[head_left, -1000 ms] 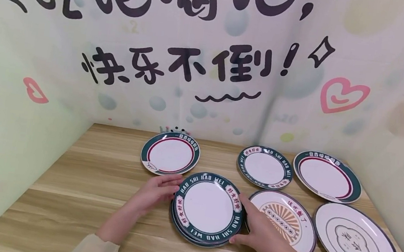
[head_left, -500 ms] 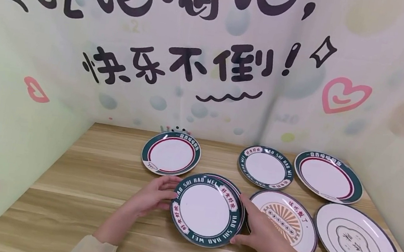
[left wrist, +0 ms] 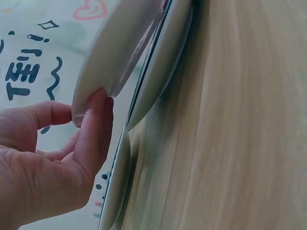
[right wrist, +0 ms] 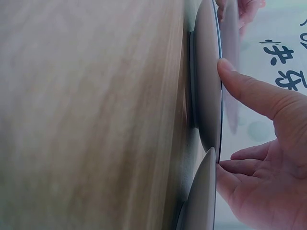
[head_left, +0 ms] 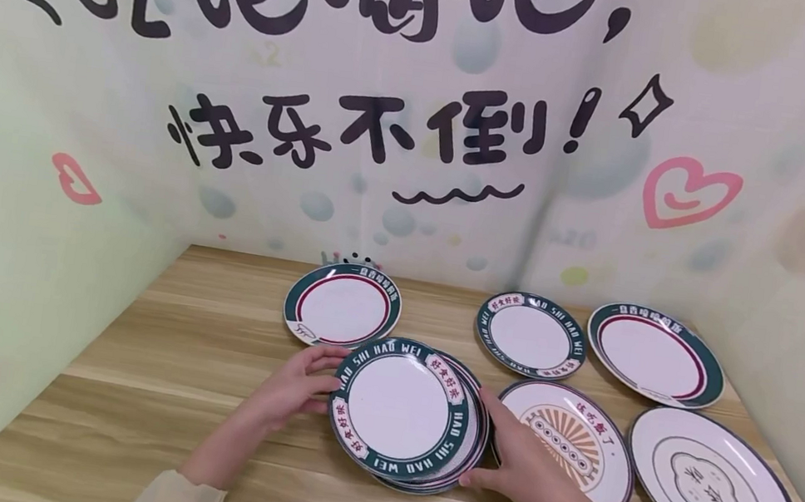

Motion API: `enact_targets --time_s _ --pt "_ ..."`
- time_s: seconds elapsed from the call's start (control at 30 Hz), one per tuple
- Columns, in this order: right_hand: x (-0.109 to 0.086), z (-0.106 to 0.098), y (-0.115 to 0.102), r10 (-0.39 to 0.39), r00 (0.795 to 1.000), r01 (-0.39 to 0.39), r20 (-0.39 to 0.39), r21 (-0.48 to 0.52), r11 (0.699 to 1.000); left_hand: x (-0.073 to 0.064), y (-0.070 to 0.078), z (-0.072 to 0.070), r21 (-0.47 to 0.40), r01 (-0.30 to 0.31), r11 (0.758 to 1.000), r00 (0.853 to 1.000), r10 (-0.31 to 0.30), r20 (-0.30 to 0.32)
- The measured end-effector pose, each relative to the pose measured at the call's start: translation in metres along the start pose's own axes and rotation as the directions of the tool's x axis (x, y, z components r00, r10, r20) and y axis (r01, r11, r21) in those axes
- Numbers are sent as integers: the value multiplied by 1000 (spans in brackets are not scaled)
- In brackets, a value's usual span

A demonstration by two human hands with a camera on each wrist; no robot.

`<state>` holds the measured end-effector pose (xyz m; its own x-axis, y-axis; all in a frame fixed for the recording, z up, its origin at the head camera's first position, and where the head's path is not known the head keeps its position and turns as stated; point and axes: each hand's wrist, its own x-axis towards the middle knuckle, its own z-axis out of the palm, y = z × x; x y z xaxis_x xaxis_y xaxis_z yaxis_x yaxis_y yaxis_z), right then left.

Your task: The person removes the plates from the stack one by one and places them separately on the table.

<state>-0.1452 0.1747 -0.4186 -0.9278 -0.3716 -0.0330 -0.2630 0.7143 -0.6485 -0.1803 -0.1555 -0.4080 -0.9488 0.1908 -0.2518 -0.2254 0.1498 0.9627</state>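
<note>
A round white plate with a dark green lettered rim sits at the top of a small stack near the middle of the table. My left hand pinches its left edge, thumb on one side and fingers underneath. In the left wrist view this plate is raised and tilted above the lower plate. My right hand touches the right rim of the lower plates, thumb and fingers spread along the edge. The right wrist view shows its thumb against that rim. How many plates lie beneath is partly hidden.
Behind the stack stand a red-ringed plate and a small green-rimmed plate. To the right are a sunburst-patterned plate, partly behind my right hand, a larger red-ringed plate and a big white plate. A printed wall borders the wooden table.
The top plate has lifted off and shifted left with my left hand, uncovering the right edge of the plates under it. My right hand has stayed at the stack's right rim.
</note>
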Motion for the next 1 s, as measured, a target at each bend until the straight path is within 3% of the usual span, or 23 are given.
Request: enact_targets --time_s 0.27,0.6,1.0 --pt "0 -3 -2 -12 1000 12 -10 -10 1000 -3 6 -23 -42 -42 998 999 41 -10" --pt "-1 -1 -2 -7 1000 7 -9 3 1000 -9 11 -55 -92 -5 996 990 -8 -142" --pt "-2 -2 -2 -18 1000 17 -21 -22 1000 -12 9 -95 -191 -41 981 972 -5 -234"
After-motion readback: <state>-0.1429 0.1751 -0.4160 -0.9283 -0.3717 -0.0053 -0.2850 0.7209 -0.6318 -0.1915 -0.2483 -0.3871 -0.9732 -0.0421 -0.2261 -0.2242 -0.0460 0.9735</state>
